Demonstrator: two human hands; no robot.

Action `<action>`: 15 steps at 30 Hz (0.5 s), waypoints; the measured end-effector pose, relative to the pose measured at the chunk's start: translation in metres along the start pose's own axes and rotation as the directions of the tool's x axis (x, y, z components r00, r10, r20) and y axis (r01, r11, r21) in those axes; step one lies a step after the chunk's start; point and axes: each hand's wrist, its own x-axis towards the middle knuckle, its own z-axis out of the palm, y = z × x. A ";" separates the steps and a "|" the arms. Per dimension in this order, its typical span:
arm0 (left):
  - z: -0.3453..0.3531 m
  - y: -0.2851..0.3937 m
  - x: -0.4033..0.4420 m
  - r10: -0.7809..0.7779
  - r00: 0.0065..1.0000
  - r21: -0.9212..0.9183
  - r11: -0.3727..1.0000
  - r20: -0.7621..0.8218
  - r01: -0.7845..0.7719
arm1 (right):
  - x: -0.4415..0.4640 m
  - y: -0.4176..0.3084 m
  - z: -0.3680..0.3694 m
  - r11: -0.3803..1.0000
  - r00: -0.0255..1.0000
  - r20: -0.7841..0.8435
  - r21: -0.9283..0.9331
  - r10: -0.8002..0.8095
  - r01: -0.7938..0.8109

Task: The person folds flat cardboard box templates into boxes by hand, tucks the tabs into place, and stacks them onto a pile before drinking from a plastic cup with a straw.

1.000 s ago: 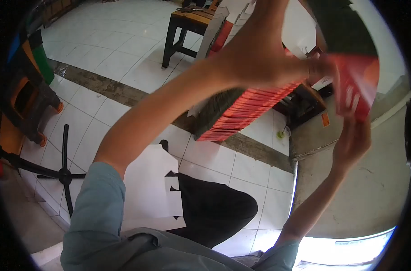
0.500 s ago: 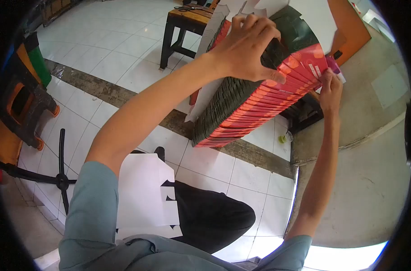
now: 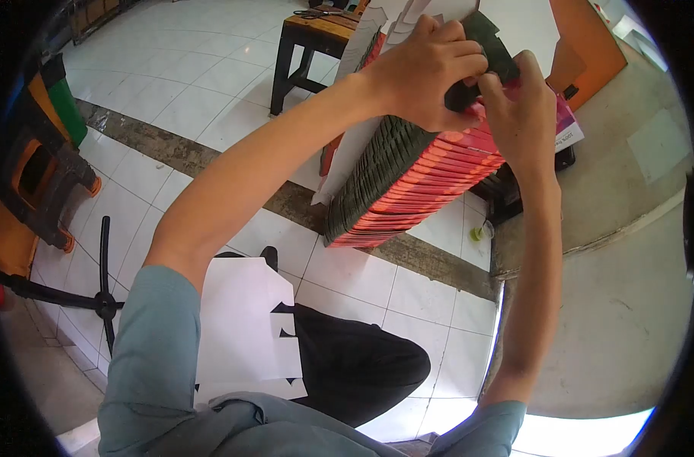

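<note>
A tall stack of folded cardboard boxes [image 3: 431, 183], printed red and dark green, stands in front of me. Both hands are at its top end. My left hand [image 3: 431, 72] has its fingers curled over the dark printed edge of the top cardboard box [image 3: 486, 38]. Close beside it, my right hand [image 3: 518, 114] bends its fingers and thumb round the red and green part of the same box. The fingertips partly hide what they grip. Across my lap lies a flat white die-cut cardboard sheet [image 3: 244, 327] with notched edges.
White cardboard sheets [image 3: 351, 68] stand along the stack's left side. Scissors [image 3: 320, 13] lie on a wooden stool [image 3: 309, 34] behind. A dark plastic stool [image 3: 42, 179] and a black star-shaped base [image 3: 105, 305] are at left. A wall [image 3: 606, 305] bounds the right.
My right hand has moved left and up from the stack's right edge to beside my left hand. My left hand's fingers have curled in more, and the top box's flap looks bent.
</note>
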 end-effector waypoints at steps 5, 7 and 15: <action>0.002 -0.006 -0.001 0.053 0.998 -0.002 0.999 -0.029 -0.053 | 0.002 -0.004 0.004 0.993 0.998 0.060 -0.116 0.035 -0.028; 0.001 -0.011 -0.002 0.070 0.996 0.002 0.998 -0.049 -0.070 | 0.000 -0.004 0.000 0.995 0.995 0.098 -0.099 0.021 -0.012; 0.014 -0.030 -0.012 -0.187 0.982 0.063 0.981 0.031 0.185 | 0.011 0.005 -0.005 0.998 0.975 0.222 -0.057 0.021 -0.009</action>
